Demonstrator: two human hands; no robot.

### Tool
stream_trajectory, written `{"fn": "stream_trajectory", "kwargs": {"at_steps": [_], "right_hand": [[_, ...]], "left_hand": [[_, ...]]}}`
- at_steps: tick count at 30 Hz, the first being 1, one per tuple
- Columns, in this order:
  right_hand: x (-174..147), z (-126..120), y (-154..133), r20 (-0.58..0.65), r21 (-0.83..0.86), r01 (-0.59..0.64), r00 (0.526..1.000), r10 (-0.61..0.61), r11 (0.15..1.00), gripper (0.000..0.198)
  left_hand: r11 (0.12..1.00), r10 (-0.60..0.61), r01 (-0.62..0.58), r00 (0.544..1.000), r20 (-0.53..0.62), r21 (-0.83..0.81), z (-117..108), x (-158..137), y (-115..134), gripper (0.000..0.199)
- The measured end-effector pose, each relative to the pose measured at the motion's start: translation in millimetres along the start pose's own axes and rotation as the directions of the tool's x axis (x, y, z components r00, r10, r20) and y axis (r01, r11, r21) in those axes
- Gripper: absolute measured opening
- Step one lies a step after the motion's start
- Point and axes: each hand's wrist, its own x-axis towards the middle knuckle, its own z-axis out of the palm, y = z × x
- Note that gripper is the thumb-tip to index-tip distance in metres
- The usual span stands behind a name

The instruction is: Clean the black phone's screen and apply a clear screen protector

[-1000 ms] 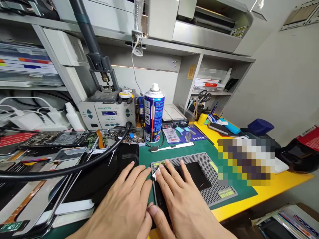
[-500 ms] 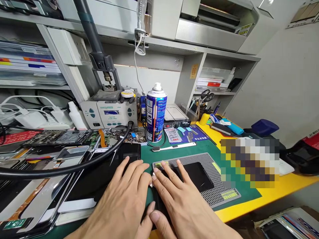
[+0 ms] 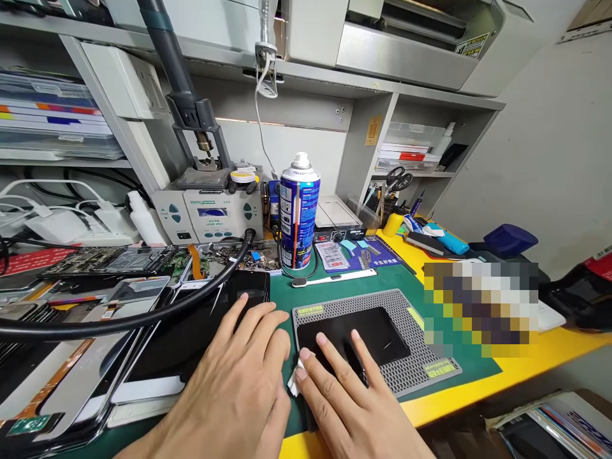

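A glossy black phone screen (image 3: pixel 370 338) lies face up on a grey perforated mat (image 3: pixel 428 344). My right hand (image 3: pixel 351 389) rests across the screen's near left part, middle and ring fingers stretched over the glass. Beneath its leftmost fingertips, a crumpled white tissue (image 3: pixel 295 380) is pressed at the screen's left edge. My left hand (image 3: pixel 239 376) is just left of the mat, its fingers extended and slightly bent, with nothing visible in them. Its thumb side is partly hidden. Beside that hand lies a stack of dark phone panels (image 3: pixel 165 344).
A blue spray can (image 3: pixel 299 217) and a toothbrush-like brush (image 3: pixel 335 278) are behind the mat. A black hose (image 3: pixel 191 313) arcs over phone parts at left, near a rework station (image 3: pixel 210 213). Scissors (image 3: pixel 398 181) stand among tools at back right. The yellow table edge (image 3: pixel 454 398) runs in front.
My right hand has moved nearer to me, baring more of the screen and showing the white tissue. My left hand has stayed almost in place. The view has shifted slightly.
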Motion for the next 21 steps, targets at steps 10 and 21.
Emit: {"fn": "stream_trajectory", "kwargs": {"at_steps": [10,21], "right_hand": [[-22,13,-20,-0.042,0.051,-0.147,0.988,0.149,0.988,0.035],[-31,-2,-11,-0.044,-0.071,-0.149,0.988,0.146,0.986,0.051]], "left_hand": [[0.996,0.061,-0.059,0.998,0.025,-0.074,4,-3,-1,0.024],[0.993,0.045,-0.038,0.997,0.058,-0.109,6,-4,-1,0.022]]}}
